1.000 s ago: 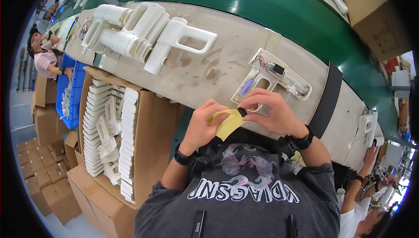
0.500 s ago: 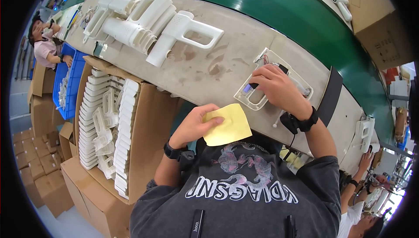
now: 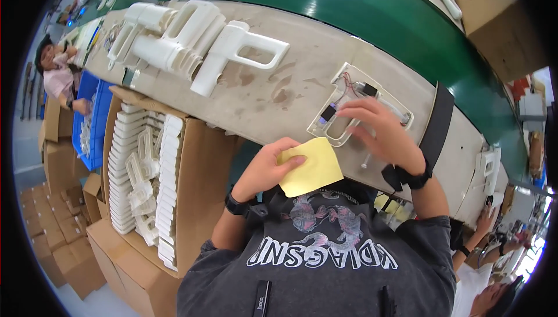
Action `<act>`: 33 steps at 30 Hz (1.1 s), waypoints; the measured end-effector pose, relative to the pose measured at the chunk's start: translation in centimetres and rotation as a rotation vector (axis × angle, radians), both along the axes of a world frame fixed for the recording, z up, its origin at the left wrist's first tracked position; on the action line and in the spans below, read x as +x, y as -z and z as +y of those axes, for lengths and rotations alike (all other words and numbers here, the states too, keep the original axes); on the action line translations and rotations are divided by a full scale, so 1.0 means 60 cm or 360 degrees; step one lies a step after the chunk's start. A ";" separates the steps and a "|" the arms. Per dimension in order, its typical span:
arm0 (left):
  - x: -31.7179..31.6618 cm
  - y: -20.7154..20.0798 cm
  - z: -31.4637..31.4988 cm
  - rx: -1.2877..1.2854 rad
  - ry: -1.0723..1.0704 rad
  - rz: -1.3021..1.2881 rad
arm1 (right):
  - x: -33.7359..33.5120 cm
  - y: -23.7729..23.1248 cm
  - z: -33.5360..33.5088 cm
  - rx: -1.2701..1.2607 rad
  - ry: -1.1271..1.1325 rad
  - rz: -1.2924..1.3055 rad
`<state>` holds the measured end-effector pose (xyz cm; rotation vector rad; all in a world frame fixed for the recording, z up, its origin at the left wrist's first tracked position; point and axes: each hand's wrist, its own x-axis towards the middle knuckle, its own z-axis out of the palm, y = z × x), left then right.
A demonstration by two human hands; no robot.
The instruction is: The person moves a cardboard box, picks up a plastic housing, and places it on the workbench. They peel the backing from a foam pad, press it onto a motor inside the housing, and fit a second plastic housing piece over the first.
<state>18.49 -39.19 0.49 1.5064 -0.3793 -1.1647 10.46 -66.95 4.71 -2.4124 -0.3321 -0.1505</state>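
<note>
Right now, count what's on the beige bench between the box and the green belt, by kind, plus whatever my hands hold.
Closed white pistol-shaped housings: about 3, overlapping in a pile, so the count is rough
Open housing half with wiring, under the right hand: 1
Yellow sheet, in the left hand: 1
Total: about 5

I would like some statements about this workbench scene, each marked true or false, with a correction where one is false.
1. The left hand holds a yellow sheet. True.
2. The right hand rests on the open white housing with wires inside. True.
3. The yellow sheet lies flat on the bench. False: it is held up off the bench, in front of the chest.
4. The cardboard box at the left holds green bottles. False: it holds stacked white plastic parts.
5. Several white housings lie piled on the bench to the left. True.
</note>
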 end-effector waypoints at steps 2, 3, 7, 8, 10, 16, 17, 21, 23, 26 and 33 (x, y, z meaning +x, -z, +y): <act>-0.007 0.009 -0.028 -0.0233 0.0149 -0.0742 | -0.051 -0.026 0.038 0.0738 0.0242 0.0661; -0.011 -0.009 -0.057 -0.0275 0.0263 -0.0752 | -0.074 -0.027 0.046 0.0871 0.0322 0.0732; -0.026 -0.051 -0.125 -0.0220 0.0680 -0.0322 | -0.207 0.002 0.000 0.1018 0.0575 0.1034; -0.026 -0.051 -0.129 -0.0302 0.0675 -0.0279 | -0.258 0.016 -0.023 0.1315 0.0744 0.1167; -0.007 -0.033 -0.135 -0.0311 0.0713 -0.0283 | -0.398 0.065 -0.063 0.1388 0.1110 0.1289; 0.049 -0.033 -0.144 -0.0262 0.0525 -0.0551 | -0.901 0.278 0.064 0.0219 0.2277 0.2087; 0.059 -0.035 -0.144 -0.0246 0.0507 -0.0577 | -0.938 0.292 0.102 0.0302 0.2627 0.2163; 0.082 -0.041 -0.148 -0.0151 0.0436 -0.0745 | -1.097 0.366 0.254 0.1025 0.3020 0.2676; 0.089 -0.053 -0.134 -0.0115 0.0422 -0.0819 | -1.153 0.397 0.341 0.1250 0.3092 0.2832; 0.111 -0.035 -0.127 -0.0108 0.0400 -0.0881 | -1.267 0.433 0.476 0.1044 0.3181 0.3221; 0.170 -0.038 -0.086 0.0085 0.0004 -0.0960 | -1.096 0.506 0.401 0.1500 0.3068 0.2202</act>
